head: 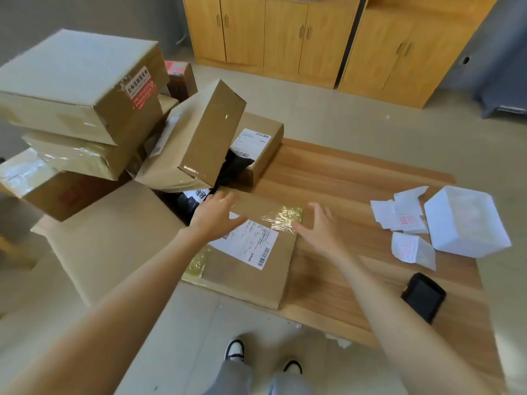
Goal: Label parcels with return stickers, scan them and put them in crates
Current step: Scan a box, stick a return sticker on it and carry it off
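Your shoes (pixel 235 349) stand on the pale floor nearest you, just in front of the near edge of the wooden table (pixel 356 195). Your left hand (pixel 216 215) reaches forward with fingers spread and relaxed above the far left part of the flat parcel (pixel 251 252); whether it touches the cardboard cannot be told. Your right hand (pixel 319 226) is also spread, its fingers at the parcel's right edge beside a shiny tape patch (pixel 282 219), gripping nothing.

The parcel lies flat at the table's left end, its long axis running from near to far, and its near left corner juts over the table edge. A white shipping label (pixel 248 243) sits on top, barcode toward the near right.

Left and far of it, a stack of cardboard boxes (pixel 79 109) crowds close, and one tilted box (pixel 199 138) leans over just beyond your left hand. To the right there is bare wood, then loose return stickers (pixel 399 218), a white box (pixel 467 223) and a black scanner (pixel 423 296) near the right edge.
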`<state>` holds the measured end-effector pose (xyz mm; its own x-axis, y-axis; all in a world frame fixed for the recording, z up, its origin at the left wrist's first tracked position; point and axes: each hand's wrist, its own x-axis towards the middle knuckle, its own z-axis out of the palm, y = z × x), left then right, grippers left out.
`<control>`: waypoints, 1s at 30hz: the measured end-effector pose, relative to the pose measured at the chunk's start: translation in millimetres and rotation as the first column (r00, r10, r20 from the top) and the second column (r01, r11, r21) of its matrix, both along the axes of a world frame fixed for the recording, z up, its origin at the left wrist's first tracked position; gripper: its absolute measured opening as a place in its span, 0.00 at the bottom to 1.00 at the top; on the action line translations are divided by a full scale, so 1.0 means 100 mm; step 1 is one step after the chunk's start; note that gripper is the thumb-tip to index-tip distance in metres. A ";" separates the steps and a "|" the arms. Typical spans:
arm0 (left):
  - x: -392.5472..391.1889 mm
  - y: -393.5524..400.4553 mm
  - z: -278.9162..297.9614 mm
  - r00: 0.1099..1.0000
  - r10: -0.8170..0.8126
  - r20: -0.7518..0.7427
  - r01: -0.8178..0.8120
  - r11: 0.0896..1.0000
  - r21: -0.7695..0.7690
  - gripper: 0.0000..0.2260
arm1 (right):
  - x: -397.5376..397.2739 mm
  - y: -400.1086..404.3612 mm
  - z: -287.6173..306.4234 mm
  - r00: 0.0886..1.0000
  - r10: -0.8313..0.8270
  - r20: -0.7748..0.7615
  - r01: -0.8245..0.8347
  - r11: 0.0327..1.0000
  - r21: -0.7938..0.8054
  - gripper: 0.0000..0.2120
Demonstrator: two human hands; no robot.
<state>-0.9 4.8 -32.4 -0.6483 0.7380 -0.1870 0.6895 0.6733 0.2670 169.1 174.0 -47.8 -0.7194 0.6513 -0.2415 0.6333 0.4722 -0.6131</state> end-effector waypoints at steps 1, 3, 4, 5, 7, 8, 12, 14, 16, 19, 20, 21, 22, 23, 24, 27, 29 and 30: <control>-0.01 -0.04 -0.08 1.000 0.014 0.012 -0.013 0.999 -0.035 0.27 | 0.03 -0.06 -0.06 1.000 -0.004 0.006 0.004 0.999 -0.052 0.34; -0.04 -0.11 -0.21 0.998 0.046 0.046 -0.040 0.991 -0.125 0.30 | 0.07 -0.16 -0.18 1.000 -0.019 0.024 0.021 0.993 -0.117 0.39; -0.05 -0.13 -0.24 0.997 0.066 0.051 -0.057 0.986 -0.158 0.31 | 0.09 -0.20 -0.23 0.999 -0.024 0.029 0.028 0.990 -0.140 0.41; -0.06 -0.15 -0.28 0.994 0.089 0.065 -0.076 0.981 -0.176 0.33 | 0.09 -0.24 -0.28 0.998 -0.032 0.046 0.039 0.985 -0.166 0.42; -0.11 -0.17 -0.34 0.982 0.146 0.115 -0.124 0.975 -0.182 0.36 | 0.07 -0.31 -0.41 0.996 -0.043 0.081 0.060 0.974 -0.217 0.45; -0.13 -0.18 -0.38 0.975 0.170 0.140 -0.143 0.973 -0.182 0.38 | 0.06 -0.34 -0.46 0.995 -0.046 0.088 0.067 0.968 -0.241 0.46; -0.22 -0.19 -0.50 0.961 0.208 0.183 -0.175 0.968 -0.180 0.42 | 0.00 -0.44 -0.59 0.991 -0.119 0.064 0.135 0.919 -0.370 0.49; -0.27 -0.19 -0.55 0.956 0.220 0.196 -0.183 0.965 -0.188 0.42 | -0.02 -0.47 -0.67 0.982 -0.174 0.070 0.187 0.882 -0.433 0.52; -0.31 -0.20 -0.61 0.944 0.234 0.234 -0.189 0.962 -0.198 0.43 | -0.03 -0.49 -0.74 0.972 -0.224 0.077 0.232 0.836 -0.498 0.55; -0.34 -0.21 -0.68 0.931 0.241 0.275 -0.196 0.964 -0.182 0.46 | -0.04 -0.54 -0.81 0.958 -0.280 0.067 0.267 0.775 -0.573 0.55; -0.33 -0.20 -0.69 0.931 0.242 0.275 -0.199 0.965 -0.173 0.46 | -0.05 -0.55 -0.83 0.955 -0.289 0.069 0.274 0.768 -0.578 0.54; -0.32 -0.19 -0.70 0.930 0.242 0.275 -0.203 0.965 -0.165 0.46 | -0.05 -0.56 -0.83 0.951 -0.301 0.071 0.286 0.767 -0.575 0.53; -0.31 -0.18 -0.70 0.929 0.243 0.278 -0.205 0.966 -0.159 0.47 | -0.05 -0.55 -0.85 0.946 -0.316 0.069 0.297 0.767 -0.568 0.52; -0.29 -0.16 -0.71 0.929 0.241 0.280 -0.205 0.967 -0.154 0.47 | -0.04 -0.53 -0.87 0.942 -0.329 0.068 0.308 0.768 -0.561 0.52; -0.27 -0.14 -0.71 0.930 0.237 0.280 -0.201 0.968 -0.151 0.47 | -0.02 -0.51 -0.87 0.938 -0.340 0.066 0.318 0.771 -0.551 0.51; -0.17 -0.03 -0.72 0.934 0.217 0.283 -0.184 0.973 -0.139 0.47 | 0.07 -0.38 -0.84 0.930 -0.363 0.066 0.344 0.787 -0.512 0.46; -0.09 0.07 -0.72 0.935 0.203 0.291 -0.174 0.977 -0.125 0.47 | 0.15 -0.27 -0.80 0.923 -0.377 0.075 0.363 0.791 -0.492 0.46; -0.05 0.13 -0.71 0.934 0.195 0.298 -0.170 0.979 -0.110 0.47 | 0.18 -0.20 -0.79 0.921 -0.382 0.080 0.372 0.797 -0.477 0.47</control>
